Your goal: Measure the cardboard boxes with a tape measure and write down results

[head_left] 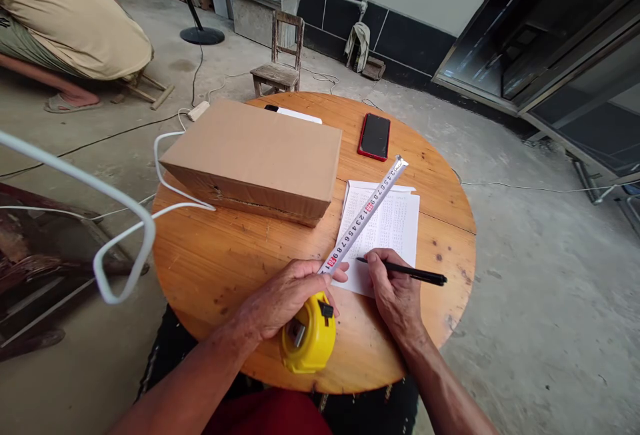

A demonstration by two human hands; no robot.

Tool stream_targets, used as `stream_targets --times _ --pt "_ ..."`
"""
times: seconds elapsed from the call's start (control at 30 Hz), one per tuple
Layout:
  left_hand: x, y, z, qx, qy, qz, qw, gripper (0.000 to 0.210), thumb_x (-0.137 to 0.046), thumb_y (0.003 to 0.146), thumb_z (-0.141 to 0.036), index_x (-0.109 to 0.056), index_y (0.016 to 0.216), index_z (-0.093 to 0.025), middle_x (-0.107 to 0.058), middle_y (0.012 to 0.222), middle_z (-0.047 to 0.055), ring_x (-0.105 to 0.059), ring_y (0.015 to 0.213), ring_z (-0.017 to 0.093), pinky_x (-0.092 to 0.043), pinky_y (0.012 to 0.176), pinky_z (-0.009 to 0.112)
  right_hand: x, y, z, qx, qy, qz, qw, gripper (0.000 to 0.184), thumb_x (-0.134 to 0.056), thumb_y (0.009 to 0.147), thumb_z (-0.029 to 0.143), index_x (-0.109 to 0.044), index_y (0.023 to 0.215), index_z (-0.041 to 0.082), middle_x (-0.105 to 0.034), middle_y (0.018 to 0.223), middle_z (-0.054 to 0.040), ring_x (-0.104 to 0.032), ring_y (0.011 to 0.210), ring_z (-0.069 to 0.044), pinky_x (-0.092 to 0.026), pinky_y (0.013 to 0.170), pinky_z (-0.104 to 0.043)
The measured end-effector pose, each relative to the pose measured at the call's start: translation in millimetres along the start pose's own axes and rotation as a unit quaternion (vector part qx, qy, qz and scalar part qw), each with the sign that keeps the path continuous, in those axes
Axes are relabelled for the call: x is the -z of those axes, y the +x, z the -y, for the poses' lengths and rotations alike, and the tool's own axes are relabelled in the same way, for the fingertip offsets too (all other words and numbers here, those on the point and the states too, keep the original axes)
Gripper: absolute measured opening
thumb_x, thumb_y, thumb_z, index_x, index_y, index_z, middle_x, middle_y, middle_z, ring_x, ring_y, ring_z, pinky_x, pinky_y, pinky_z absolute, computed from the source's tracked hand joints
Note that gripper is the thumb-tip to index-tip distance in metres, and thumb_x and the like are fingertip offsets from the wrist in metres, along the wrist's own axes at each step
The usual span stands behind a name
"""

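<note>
My left hand [295, 292] is closed on a yellow tape measure [314, 342], with thumb and fingers about the blade near the case. The pulled-out blade slants up and right across a sheet of paper [405, 228] covered in rows of small writing. In my right hand [397, 295] is a black pen [423, 275], its tip at the left part of the sheet below the written rows. A closed brown cardboard box [260, 148] lies left of the paper, touched by neither hand.
The round wooden table [445, 235] also carries a phone in a red case [374, 136] and a white item [300, 115] partly behind the box. A white cable [125, 282] loops at left. Beyond stand a small wooden chair [277, 75] and a seated person [75, 15].
</note>
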State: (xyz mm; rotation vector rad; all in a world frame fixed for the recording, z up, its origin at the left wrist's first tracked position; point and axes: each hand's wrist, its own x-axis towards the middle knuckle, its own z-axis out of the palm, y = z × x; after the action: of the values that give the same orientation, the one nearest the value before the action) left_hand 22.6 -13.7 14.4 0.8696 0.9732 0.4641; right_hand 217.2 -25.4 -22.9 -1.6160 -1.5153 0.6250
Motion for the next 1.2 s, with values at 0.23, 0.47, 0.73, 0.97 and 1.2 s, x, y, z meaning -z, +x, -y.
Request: stream_targets --times 0.23,0.47,0.73,0.97,1.2 --pt "0.3 0.3 1.2 -0.004 -0.008 0.002 1.0 0.036 -0.051 0.086 -0.034 -0.067 0.11 -0.012 -0.07 0.067 0.004 -0.056 0.068 0.018 -0.04 0.064 0.026 0.0 1.3 4.6 0.009 -0.014 -0.007 1.0 0.023 -0.048 0.09 0.031 -0.058 0.073 0.018 -0.046 0.052 0.0045 -0.041 0.047 -0.011 -0.033 0.046 -0.023" --pt "0.7 -0.5 1.5 -0.001 0.001 -0.001 1.0 0.034 -0.052 0.087 -0.035 -0.068 0.109 -0.015 -0.07 0.065 0.002 -0.054 0.065 0.017 -0.038 0.065 0.026 0.6 0.1 2.9 0.002 -0.011 0.003 1.0 0.023 -0.048 0.09 0.031 -0.058 0.073 0.018 -0.047 0.053 0.0046 -0.04 0.047 -0.01 -0.033 0.046 -0.023" --pt "0.3 -0.3 2.4 -0.007 -0.003 0.003 1.0 0.034 -0.053 0.086 -0.035 -0.069 0.107 -0.015 -0.07 0.065 0.003 -0.057 0.065 0.018 -0.039 0.068 0.027 1.1 0.7 2.6 0.008 -0.01 0.007 1.0 0.024 -0.049 0.09 0.032 -0.058 0.073 0.018 -0.048 0.052 0.0044 -0.043 0.046 -0.01 -0.035 0.046 -0.023" --pt "1.7 1.3 3.9 -0.022 -0.017 0.016 0.999 0.028 -0.052 0.085 -0.029 -0.071 0.1 -0.014 -0.075 0.084 0.009 -0.064 0.094 0.023 -0.041 0.08 0.028 3.0 -1.7 3.7 -0.009 0.091 -0.067 0.994 0.022 -0.052 0.09 0.035 -0.06 0.077 0.019 -0.052 0.052 0.0045 -0.047 0.045 -0.01 -0.037 0.044 -0.023" --pt "-0.8 2.7 3.5 0.002 -0.04 0.008 0.999 0.038 -0.057 0.081 -0.034 -0.066 0.11 -0.012 -0.073 0.074 0.007 -0.063 0.056 0.016 -0.044 0.06 0.026 4.2 6.5 5.2 -0.01 0.206 -0.12 0.971 0.017 -0.057 0.089 0.034 -0.061 0.095 0.019 -0.062 0.066 0.0016 -0.054 0.052 -0.011 -0.045 0.051 -0.026"
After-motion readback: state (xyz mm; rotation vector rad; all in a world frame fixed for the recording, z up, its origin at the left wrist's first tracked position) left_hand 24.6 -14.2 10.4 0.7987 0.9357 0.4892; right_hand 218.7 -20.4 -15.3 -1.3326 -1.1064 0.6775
